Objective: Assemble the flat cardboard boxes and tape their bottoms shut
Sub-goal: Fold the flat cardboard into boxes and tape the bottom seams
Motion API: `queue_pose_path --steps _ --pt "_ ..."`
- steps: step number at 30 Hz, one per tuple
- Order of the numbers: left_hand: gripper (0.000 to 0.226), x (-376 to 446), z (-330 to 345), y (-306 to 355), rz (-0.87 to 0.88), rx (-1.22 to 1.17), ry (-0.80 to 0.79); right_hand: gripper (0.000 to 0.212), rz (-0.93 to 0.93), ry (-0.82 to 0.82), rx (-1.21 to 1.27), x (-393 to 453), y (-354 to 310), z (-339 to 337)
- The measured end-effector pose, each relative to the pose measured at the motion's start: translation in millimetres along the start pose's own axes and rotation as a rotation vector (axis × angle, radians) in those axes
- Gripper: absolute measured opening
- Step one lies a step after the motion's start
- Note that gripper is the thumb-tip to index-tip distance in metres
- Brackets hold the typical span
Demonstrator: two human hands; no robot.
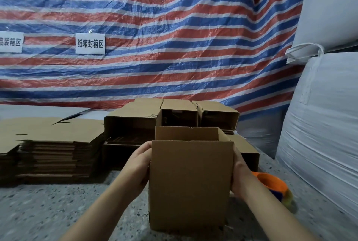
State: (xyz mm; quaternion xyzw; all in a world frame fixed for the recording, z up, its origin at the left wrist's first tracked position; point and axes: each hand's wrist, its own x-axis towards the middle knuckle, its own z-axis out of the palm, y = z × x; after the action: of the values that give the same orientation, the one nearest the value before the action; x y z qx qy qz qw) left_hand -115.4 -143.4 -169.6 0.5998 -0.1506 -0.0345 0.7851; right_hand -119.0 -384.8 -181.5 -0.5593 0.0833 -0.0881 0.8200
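Note:
A brown cardboard box (190,182) stands upright in front of me on the speckled table (48,211), its top open. My left hand (138,165) grips its left side and my right hand (240,175) grips its right side. Most of the fingers are hidden behind the box walls. An orange tape dispenser (271,184) lies on the table just right of my right forearm. A stack of flat box blanks (50,149) sits at the left.
Several assembled boxes (174,117) are piled on their sides behind the held box. Large white sacks (321,134) crowd the right edge. A striped red, white and blue tarp (155,37) with two white paper signs hangs behind the table.

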Motion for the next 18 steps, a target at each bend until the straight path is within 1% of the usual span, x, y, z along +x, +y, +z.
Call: queue_pose_path --steps 2,4,6,9,12,15,16,18 --pt "0.015 -0.5 0.2 2.6 0.010 0.032 -0.008 0.061 -0.021 -0.072 0.024 -4.2 -4.7 -0.5" --pt "0.022 0.6 -0.4 2.4 0.031 0.050 -0.007 0.056 -0.044 -0.089 0.005 -5.3 -6.3 -0.8" --pt "0.023 0.2 -0.3 1.9 0.037 0.053 -0.010 0.056 -0.026 -0.076 0.006 -5.1 -2.3 -1.7" --pt "0.021 -0.2 -0.2 1.0 0.057 0.053 -0.014 0.066 0.002 -0.058 0.000 -4.5 -0.2 -2.0" --pt "0.022 -2.3 0.1 1.8 0.063 0.077 -0.014 0.065 0.076 -0.004 -0.092 -0.9 -6.9 -0.3" --pt "0.018 -2.6 -0.9 1.9 0.081 0.115 -0.004 0.071 0.129 0.048 -0.203 3.2 -11.2 -1.7" --pt "0.014 -3.4 -1.0 2.8 0.095 0.125 -0.006 0.072 0.135 0.051 -0.217 4.6 -11.7 -2.8" --pt "0.013 -4.7 -1.6 4.5 0.141 0.139 -0.012 0.071 0.123 0.033 -0.242 5.8 -12.0 -4.0"
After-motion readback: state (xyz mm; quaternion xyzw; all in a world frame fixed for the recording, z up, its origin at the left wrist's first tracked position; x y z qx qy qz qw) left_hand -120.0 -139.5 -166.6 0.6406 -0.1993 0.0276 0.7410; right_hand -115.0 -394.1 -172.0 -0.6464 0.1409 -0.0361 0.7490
